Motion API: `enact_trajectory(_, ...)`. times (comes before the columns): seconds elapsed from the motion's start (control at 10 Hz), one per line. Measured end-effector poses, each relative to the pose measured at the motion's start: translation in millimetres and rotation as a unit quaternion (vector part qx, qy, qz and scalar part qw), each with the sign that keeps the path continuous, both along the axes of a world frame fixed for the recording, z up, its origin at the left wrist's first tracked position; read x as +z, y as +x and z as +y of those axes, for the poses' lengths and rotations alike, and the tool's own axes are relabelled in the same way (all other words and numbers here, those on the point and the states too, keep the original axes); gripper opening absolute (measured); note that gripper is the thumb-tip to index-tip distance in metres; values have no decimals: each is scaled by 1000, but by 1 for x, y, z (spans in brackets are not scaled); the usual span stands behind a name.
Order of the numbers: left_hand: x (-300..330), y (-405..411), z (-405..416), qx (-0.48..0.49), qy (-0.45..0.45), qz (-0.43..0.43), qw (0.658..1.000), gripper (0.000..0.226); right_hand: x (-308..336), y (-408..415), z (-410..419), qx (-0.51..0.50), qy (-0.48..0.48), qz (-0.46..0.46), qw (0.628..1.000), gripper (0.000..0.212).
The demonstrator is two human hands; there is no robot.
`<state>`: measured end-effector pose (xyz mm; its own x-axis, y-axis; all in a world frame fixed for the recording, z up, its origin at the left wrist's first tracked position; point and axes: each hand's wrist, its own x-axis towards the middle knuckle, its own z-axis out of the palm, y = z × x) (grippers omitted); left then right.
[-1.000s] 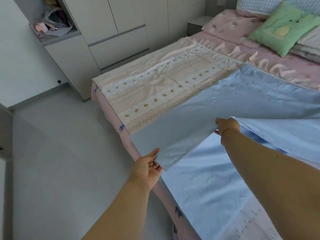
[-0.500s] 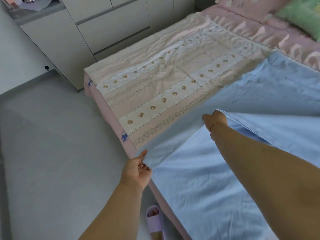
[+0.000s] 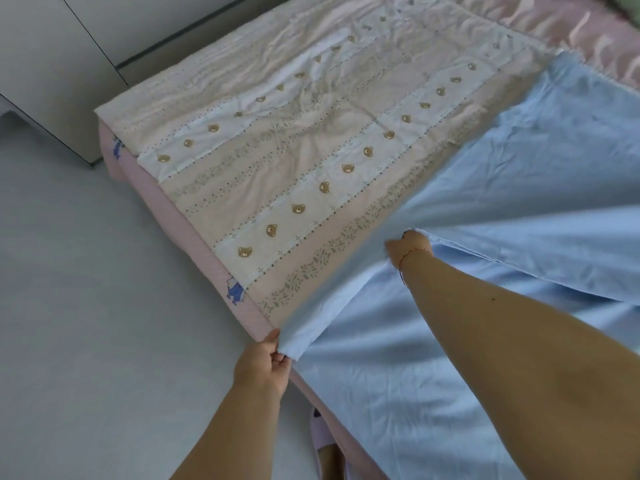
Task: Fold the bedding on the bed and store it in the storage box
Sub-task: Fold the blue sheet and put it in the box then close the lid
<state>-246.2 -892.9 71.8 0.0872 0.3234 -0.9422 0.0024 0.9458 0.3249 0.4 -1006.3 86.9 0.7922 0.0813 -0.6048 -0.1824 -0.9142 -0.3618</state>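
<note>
Left hand: my left hand (image 3: 265, 363) pinches a corner of the blue sheet (image 3: 540, 188) between thumb and curled fingers, right at the bed's near edge.
Right hand: my right hand (image 3: 410, 245) is curled tight round the sheet's hem farther in over the bed, with a thin bracelet (image 3: 412, 254) at the wrist.
Blue sheet: thin, smooth pale-blue cotton with soft creases; the stretch between my hands is pulled into a narrow folded band, and a layer hangs over the flat part below.
Where it lies: spread over the right half of the bed, overlapping the quilt.
Quilt (image 3: 311, 143): cream and peach stripes with small brown bear heads and leafy sprigs, rumpled in the middle, lying flat on the left half.
Mattress side (image 3: 166, 202): pink, quilted, with little blue printed figures.
Floor (image 3: 86, 306): plain pale grey.
Cabinet (image 3: 52, 64): flat grey-white panels beyond the bed's far corner.
Slipper (image 3: 320, 436): lilac, beside the bed, partly hidden.
In the way: my right forearm covers a wide part of the sheet.
</note>
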Motion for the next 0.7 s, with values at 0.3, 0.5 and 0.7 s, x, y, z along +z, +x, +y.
enact_trajectory(0.3, -7, 12, 23, -146, 142, 211, 956, 16, -16, -10, 6, -5, 11, 55, 998, 38)
enact_trajectory(0.5, 28, 54, 9, -383, 474, 236, 757, 26, -17, -17, -30, -66, 14, 83, 994, 33)
enact_trajectory(0.7, 43, 109, -45, -535, 510, 105, 665, 23, -5, -27, -101, -165, 47, 144, 975, 27)
